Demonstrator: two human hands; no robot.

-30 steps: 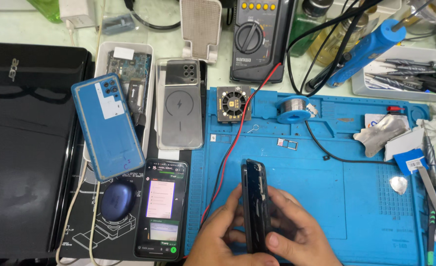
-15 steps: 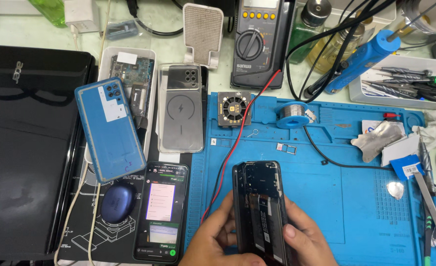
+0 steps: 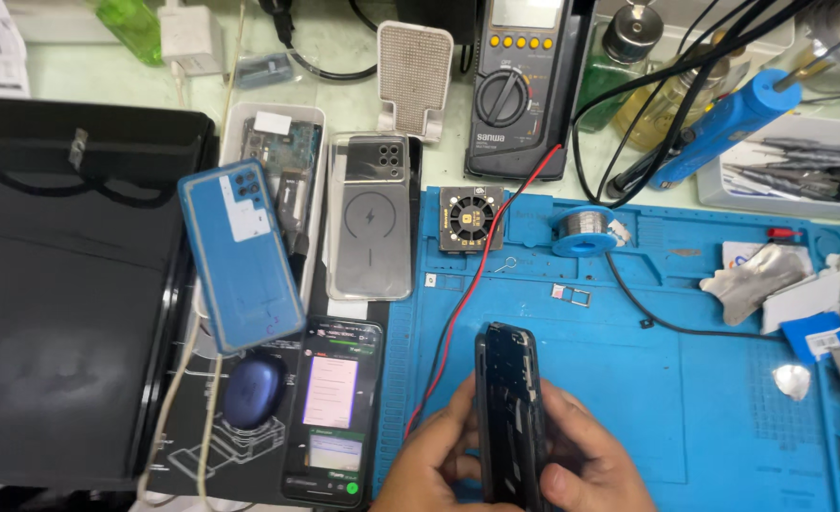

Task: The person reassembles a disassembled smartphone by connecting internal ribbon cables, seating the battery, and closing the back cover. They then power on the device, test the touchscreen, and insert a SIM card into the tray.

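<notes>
Both hands meet at the near edge of the blue repair mat, closed around a black phone frame that stands on edge between them, its top pointing away from the person. The left hand wraps the frame's left side, fingers curled against it; the right hand grips the right side, thumb pressed low on the near edge. Neither hand is open; the frame is pinched between them, lifted just off the mat.

Running up from beside the left hand, a red wire crosses the mat toward a multimeter far beyond the fingers. Just left of the left hand lies a phone with a lit screen, and further left a dark blue earbud case. Beyond those, a blue phone back cover leans tilted, and a clear phone case lies flat. Ahead of the right hand, well apart, sits a blue solder spool; a small SIM tray lies nearer.
</notes>
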